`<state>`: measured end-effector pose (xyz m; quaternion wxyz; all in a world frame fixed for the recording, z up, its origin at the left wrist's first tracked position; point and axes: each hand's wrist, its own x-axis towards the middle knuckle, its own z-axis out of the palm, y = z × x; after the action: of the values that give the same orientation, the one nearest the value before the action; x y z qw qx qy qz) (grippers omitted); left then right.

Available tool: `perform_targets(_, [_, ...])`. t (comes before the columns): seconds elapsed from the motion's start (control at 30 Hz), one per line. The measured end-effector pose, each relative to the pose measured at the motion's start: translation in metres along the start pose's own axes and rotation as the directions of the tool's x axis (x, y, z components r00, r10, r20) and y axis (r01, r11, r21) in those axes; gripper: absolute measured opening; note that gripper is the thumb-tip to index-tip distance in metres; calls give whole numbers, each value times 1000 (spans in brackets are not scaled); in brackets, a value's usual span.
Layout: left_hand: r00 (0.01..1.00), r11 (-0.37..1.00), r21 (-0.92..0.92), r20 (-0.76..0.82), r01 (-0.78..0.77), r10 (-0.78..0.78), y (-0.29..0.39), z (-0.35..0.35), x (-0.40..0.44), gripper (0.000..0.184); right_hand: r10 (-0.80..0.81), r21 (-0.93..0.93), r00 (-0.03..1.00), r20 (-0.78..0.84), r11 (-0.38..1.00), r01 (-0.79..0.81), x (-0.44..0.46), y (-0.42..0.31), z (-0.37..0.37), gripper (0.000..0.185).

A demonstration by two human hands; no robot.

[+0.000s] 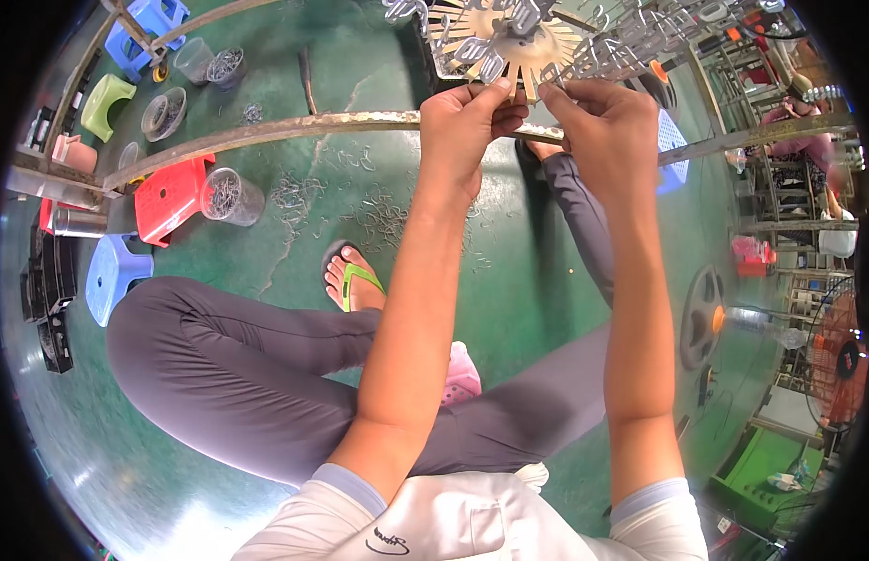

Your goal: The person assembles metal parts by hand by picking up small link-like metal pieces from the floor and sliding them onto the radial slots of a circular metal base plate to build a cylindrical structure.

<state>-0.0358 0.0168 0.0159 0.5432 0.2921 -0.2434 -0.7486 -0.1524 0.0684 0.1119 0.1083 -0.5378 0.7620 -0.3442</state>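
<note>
Near the top centre is a round, slotted disc (547, 51) with light radial teeth and metal clips (491, 58) standing on it. My left hand (467, 117) is at its lower left edge, thumb and fingers pressed together. On the lower right edge, my right hand (608, 117) has its thumb and index finger closed together. Whatever lies between the fingertips of either hand is too small to make out. Rows of bent metal hooks (631, 51) hang right of the disc, above my right hand.
A metal rail (266, 138) crosses below the disc. Left are a red stool (171, 198), a blue stool (119, 271) and a tub of metal pieces (231, 196). Loose clips (383, 217) lie on the floor. A fan (841, 358) and a seated person (797, 140) are at right.
</note>
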Motion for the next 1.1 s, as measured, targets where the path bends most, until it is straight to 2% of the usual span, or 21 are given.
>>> perform_targets(0.13, [1000, 1000, 27, 19, -7, 7, -5, 0, 2, 22, -76, 61, 997, -13, 995, 77, 3, 11, 3, 35])
perform_targets(0.37, [1000, 1000, 9, 26, 1, -1, -6, 0, -4, 27, -43, 121, 997, 66, 992, 35, -6, 6, -7, 30])
perform_targets(0.47, [999, 1000, -14, 51, 9, -9, -6, -1, -10, 29, -98, 108, 995, 17, 989, 96, -11, 5, -10, 30])
perform_targets(0.53, [983, 988, 40, 101, 148, -152, 3, -7, -16, 34, -96, 103, 995, 24, 990, 93, -17, 2, -17, 29])
perform_targets(0.6, [969, 933, 314, 106, 178, -221, 14, -6, -35, 34, -113, 131, 993, 17, 985, 110, -29, 4, -20, 29])
perform_targets(0.67, [964, 798, 582, 83, 158, -251, 38, 10, -66, 33, -163, 192, 986, -28, 967, 165, -39, 8, -19, 28])
perform_targets(0.7, [973, 740, 661, 67, 123, -222, 44, 14, -79, 34, -191, 197, 981, -40, 961, 195, -45, 10, -19, 26])
perform_targets(0.8, [1000, 534, 845, 6, -18, 24, 66, 43, -116, 35, -202, 287, 979, -10, 937, 197, -56, 13, -21, 24])
perform_targets(0.9, [919, 558, 751, 169, -354, 356, 55, 50, -120, 36, -289, 387, 957, 21, 885, 259, -59, 22, -15, 24])
perform_targets(0.93, [937, 578, 753, 148, -315, 318, 56, 51, -121, 37, -314, 414, 949, 26, 868, 276, -60, 25, -12, 22])
perform_targets(1.0, [964, 610, 757, 102, -235, 245, 62, 51, -120, 39, -278, 573, 958, 65, 796, 192, -63, 27, -9, 18])
perform_targets(1.03, [963, 625, 740, 121, -250, 242, 62, 48, -117, 38, -261, 645, 961, 87, 750, 146, -64, 27, -8, 16])
perform_targets(1.1, [960, 655, 704, 157, -275, 233, 61, 43, -113, 37, -269, 649, 956, 118, 750, 130, -64, 30, -10, 13])
